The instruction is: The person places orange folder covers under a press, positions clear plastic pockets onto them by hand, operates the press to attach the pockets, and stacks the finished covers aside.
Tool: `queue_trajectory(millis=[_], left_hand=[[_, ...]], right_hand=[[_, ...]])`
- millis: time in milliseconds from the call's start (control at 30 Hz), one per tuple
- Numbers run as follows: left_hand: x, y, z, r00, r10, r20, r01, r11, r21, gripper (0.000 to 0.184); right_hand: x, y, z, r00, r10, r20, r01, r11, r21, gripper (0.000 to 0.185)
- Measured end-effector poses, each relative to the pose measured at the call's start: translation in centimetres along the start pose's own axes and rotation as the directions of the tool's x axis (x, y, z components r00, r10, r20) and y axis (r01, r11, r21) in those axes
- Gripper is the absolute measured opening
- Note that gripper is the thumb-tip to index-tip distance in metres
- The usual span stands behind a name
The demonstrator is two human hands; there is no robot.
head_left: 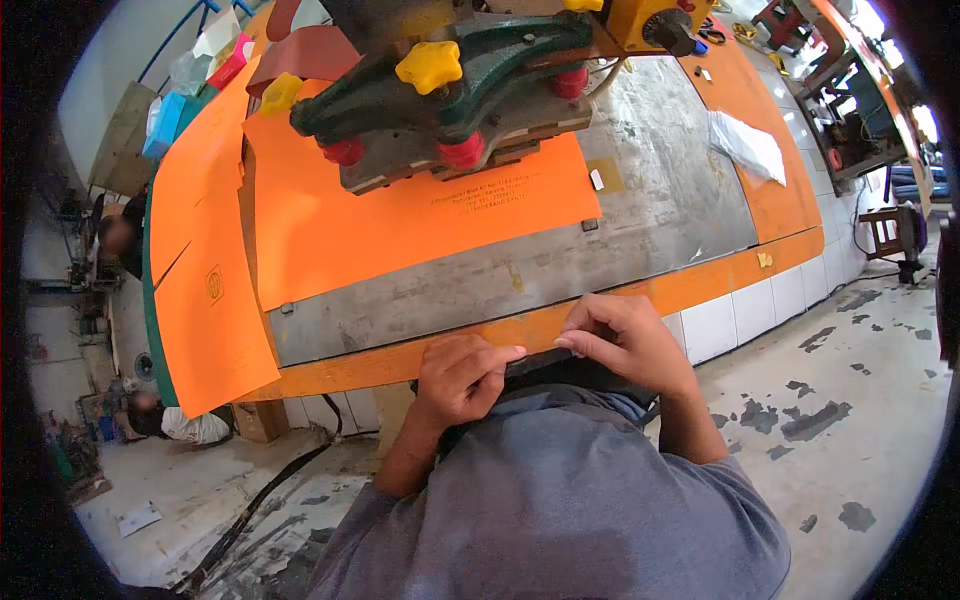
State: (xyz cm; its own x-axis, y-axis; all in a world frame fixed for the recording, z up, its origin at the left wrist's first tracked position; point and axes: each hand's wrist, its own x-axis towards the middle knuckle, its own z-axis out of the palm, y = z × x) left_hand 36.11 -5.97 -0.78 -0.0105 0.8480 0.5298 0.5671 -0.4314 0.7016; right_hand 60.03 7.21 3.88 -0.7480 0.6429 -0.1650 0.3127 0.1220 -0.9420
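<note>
The bare left hand [458,380] is just in front of the near edge of the flat grey metal press bed [400,325], its thumb and forefinger drawn close together. The bare right hand [628,345] is on that same near side of the bed, farther right, curled with thumb and forefinger nearly meeting. The 2 hands are apart, and I cannot tell whether either pinch holds anything thin. Both are nearest the orange-painted wooden table rim [350,365] bordering the bed; contact with it is unclear.

A broad bright-orange sheet with small dark printed lines [340,220] lies flat on the bed. Beside its right corner on the bed are a small dark block [590,226] and a small white piece [597,180].

Above the far part of the bed hangs a heavy dark-green metal press head [520,65] with yellow star-shaped knobs [428,66] and 3 red round feet [461,152] visible. Left of the bed lies another bright-orange sheet with a small printed emblem [215,325]. A folded white bundle [748,147] lies at the bed's right edge.
</note>
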Motion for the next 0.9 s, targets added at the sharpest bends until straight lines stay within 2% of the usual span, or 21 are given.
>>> queue_trajectory(millis=[267,367,400,500,600,700,800,867,900], left_hand=[[0.6,0.4,-0.6,1.000,-0.011,-0.021,0.013,0.998,0.061,0.032],[0.5,0.6,-0.9,0.992,-0.129,0.015,0.127,0.986,0.109,0.032],[0.4,0.4,-0.8,0.985,-0.172,-0.021,0.173,0.980,0.100,0.031],[0.7,0.0,-0.5,0.979,-0.174,-0.103,0.182,0.981,0.070,0.030],[1.5,0.4,-1.0,0.971,-0.220,-0.091,0.229,0.967,0.111,0.027],[2.1,0.2,-1.2,0.974,-0.187,-0.125,0.203,0.970,0.133,0.023],[2.6,-0.2,-2.0,0.956,-0.261,-0.137,0.283,0.942,0.179,0.021],[3.1,-0.9,-2.6,0.910,-0.362,-0.201,0.398,0.898,0.185,0.019],[3.5,-1.3,-2.8,0.912,-0.358,-0.202,0.395,0.900,0.187,0.019]], right_hand=[[0.3,0.1,0.0,0.997,-0.050,-0.059,0.051,0.999,0.018,0.013],[0.4,0.3,-0.1,0.998,-0.035,-0.057,0.037,0.999,0.038,0.012],[0.4,0.4,-0.1,0.998,-0.037,-0.058,0.039,0.999,0.038,0.012],[0.6,0.4,0.1,0.997,0.004,-0.075,0.001,0.998,0.069,0.019],[1.0,0.4,0.1,0.996,0.005,-0.088,0.008,0.989,0.145,0.017],[1.3,0.7,0.2,0.990,-0.054,-0.134,0.059,0.998,0.033,0.015],[1.6,0.5,0.2,0.978,-0.023,-0.207,0.070,0.972,0.224,0.020],[1.7,0.4,-0.2,0.969,-0.012,-0.246,0.054,0.984,0.167,0.025],[1.8,0.5,-0.4,0.969,-0.016,-0.248,0.059,0.984,0.166,0.025]])
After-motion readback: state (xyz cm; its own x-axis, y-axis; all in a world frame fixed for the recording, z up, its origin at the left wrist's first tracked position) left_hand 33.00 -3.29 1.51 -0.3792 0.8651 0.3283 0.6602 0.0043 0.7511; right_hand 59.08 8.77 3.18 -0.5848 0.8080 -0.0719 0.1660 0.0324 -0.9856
